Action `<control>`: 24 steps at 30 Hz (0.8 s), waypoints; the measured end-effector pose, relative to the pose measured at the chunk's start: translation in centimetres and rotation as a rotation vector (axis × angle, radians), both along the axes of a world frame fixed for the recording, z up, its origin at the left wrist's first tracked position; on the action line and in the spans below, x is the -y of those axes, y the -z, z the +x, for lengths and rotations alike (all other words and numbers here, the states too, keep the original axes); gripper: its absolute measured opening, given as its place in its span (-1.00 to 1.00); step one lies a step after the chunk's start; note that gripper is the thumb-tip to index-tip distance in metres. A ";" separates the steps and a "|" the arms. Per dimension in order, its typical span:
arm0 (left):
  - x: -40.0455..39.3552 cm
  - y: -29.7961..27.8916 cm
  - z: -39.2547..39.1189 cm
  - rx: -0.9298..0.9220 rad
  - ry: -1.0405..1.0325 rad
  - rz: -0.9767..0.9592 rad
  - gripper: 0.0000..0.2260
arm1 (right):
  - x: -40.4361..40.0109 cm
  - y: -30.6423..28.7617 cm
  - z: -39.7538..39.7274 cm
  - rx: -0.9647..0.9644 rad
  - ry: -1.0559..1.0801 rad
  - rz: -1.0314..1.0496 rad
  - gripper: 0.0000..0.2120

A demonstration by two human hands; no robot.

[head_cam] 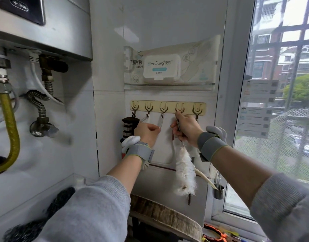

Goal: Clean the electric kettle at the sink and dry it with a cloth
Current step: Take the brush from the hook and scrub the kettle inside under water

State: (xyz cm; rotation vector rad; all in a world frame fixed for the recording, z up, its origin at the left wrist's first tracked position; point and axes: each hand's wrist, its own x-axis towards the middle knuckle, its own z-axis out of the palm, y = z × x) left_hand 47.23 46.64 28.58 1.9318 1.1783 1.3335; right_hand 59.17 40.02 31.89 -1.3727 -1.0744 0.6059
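Observation:
A white bottle brush [185, 169] with a thin wire handle hangs down the white wall below a cream hook rail [167, 107]. My right hand [186, 128] grips the top of the brush's handle, just under the fourth hook. My left hand [146, 131] is raised beside it with its fingers curled against a white tag [161, 120] that hangs from the third hook. Neither the kettle, the sink nor a cloth is in view.
A pack of gloves [169, 67] is stuck to the wall above the rail. A striped item [129, 126] hangs from the first hook. Water heater pipes [9, 119] run down at left, a window [281, 102] is at right. A wooden board [166, 215] and a small metal cup [218, 191] are below.

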 end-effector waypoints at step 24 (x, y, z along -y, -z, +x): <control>18.7 9.8 -5.2 -0.311 0.644 -0.267 -0.61 | 14.1 5.3 -2.4 -0.282 0.005 0.184 -0.53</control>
